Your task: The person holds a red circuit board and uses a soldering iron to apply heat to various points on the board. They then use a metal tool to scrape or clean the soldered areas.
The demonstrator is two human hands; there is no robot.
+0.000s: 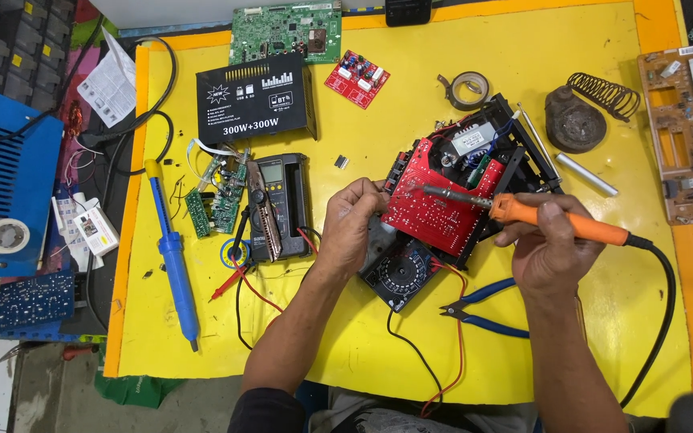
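Yellow tabletop [571, 48] carries a tilted red circuit board [436, 204] set in a black chassis at its middle. Left hand [350, 232] grips that board's near-left edge, fingers curled. Right hand [551, 244] is closed around an orange soldering iron [555, 221], tip resting on the board. Blue cutters [483, 309] lie just below the board.

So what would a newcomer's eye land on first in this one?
Probably the orange-handled soldering iron in the right hand, its tip on the red circuit board at the centre of the yellow table. The left hand steadies that board's left edge. After that, the blue desoldering pump lying far left.
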